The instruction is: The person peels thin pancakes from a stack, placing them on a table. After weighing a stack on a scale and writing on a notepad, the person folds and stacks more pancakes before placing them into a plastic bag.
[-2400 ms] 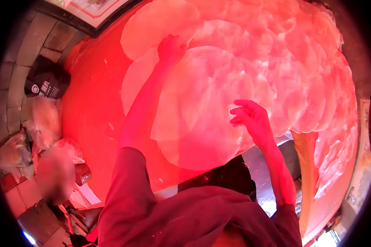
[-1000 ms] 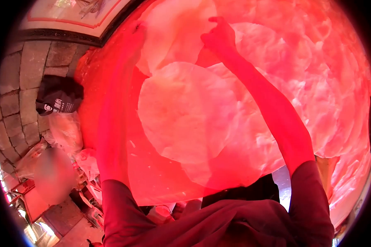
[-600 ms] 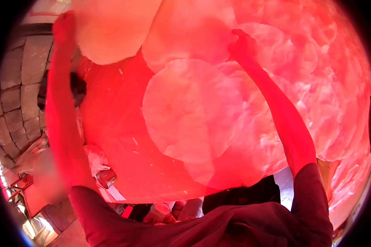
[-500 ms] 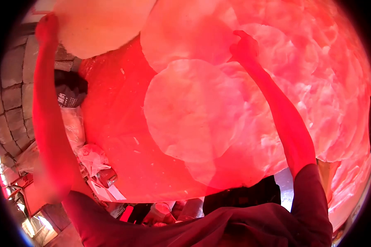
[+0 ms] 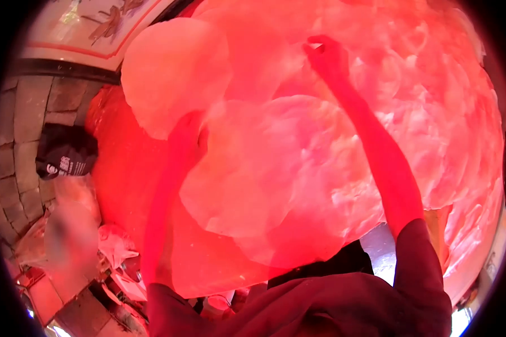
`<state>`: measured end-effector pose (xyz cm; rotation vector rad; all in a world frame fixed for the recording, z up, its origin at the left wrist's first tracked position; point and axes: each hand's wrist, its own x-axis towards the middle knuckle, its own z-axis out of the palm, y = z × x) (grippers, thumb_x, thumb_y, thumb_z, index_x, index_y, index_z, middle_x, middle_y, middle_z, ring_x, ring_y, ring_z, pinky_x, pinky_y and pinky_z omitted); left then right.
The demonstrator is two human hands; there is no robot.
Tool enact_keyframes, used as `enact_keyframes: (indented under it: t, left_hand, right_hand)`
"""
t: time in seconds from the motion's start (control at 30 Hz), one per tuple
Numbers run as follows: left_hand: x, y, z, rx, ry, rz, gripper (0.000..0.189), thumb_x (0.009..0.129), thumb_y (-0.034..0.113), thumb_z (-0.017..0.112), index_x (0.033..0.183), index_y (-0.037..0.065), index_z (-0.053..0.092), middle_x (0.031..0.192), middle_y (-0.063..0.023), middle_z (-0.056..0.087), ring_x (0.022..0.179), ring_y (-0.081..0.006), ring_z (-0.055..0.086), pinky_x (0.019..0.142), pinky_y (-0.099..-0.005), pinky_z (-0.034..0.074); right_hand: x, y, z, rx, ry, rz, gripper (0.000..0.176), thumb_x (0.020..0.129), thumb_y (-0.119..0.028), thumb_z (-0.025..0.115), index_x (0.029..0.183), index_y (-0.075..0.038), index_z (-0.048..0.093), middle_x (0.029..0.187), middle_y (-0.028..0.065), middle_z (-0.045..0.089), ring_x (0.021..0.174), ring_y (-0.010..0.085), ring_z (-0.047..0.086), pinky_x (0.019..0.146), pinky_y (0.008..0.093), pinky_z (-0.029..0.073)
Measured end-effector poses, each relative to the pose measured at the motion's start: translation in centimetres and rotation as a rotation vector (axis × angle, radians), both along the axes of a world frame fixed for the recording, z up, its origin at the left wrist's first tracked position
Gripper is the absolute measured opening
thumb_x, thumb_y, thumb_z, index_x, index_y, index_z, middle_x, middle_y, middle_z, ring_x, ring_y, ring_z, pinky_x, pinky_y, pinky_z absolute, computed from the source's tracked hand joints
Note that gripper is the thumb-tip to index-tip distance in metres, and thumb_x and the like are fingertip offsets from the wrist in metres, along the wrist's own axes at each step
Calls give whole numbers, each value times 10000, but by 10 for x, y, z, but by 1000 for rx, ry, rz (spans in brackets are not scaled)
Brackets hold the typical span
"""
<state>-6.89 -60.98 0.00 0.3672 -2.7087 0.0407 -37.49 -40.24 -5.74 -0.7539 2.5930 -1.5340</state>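
My left hand point(image 5: 185, 135) is over the lower edge of a thin, pale round sheet point(image 5: 174, 70), with thumb and fingers apart. Just right of that hand lies another round sheet point(image 5: 242, 174), its left edge overlapping my wrist area in this view. Farther up, my right hand point(image 5: 331, 59) hovers close over the layered sheets point(image 5: 410, 112), thumb and forefinger brought together in a ring; whatever is between the tips is too small to make out. Red light tints everything.
A red tabletop point(image 5: 123, 168) shows at the left of the sheets. A framed panel point(image 5: 90, 33) stands beyond it. On the paved floor point(image 5: 28, 112) are a black bag with white lettering point(image 5: 67, 151) and a crumpled plastic bag point(image 5: 115, 244).
My left hand has come from the far upper left down and right toward the middle. The upper-left sheet now lies flatter and farther right. The right hand has shifted slightly left, its fingers drawn together.
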Motion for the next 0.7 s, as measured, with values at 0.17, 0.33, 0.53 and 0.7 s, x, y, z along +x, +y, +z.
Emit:
enact_keyframes:
  t: [0.17,0.33,0.53,0.7]
  left_hand:
    - [27,60,-11,225,-42,94,253,875,158,604,1125,129,576,861,-164,637,746,-374,629,633,-423,521]
    - [39,82,-18,324,-51,133,259,876,154,603,1131,123,572,875,-165,634,760,-369,627,645,-421,519]
    - [44,87,-18,387,-35,157,266,878,150,601,1140,116,568,892,-165,631,776,-363,624,660,-418,516]
    - [61,93,-10,485,3,192,271,880,147,599,1146,110,565,906,-166,628,790,-358,621,671,-415,513]
  right_hand:
    - [-103,3,0,-294,-675,167,204,803,-213,721,797,-21,653,629,54,599,566,167,581,539,296,495]
    - [-104,-31,27,42,-774,93,246,821,-262,700,777,-27,646,677,99,603,575,201,592,512,280,464]
    - [-133,-54,15,159,-167,290,236,814,-230,732,873,-31,620,705,13,580,594,101,531,534,225,394]
    - [-124,-25,84,258,97,314,239,817,-225,730,912,-35,621,725,10,591,613,98,541,550,226,409]
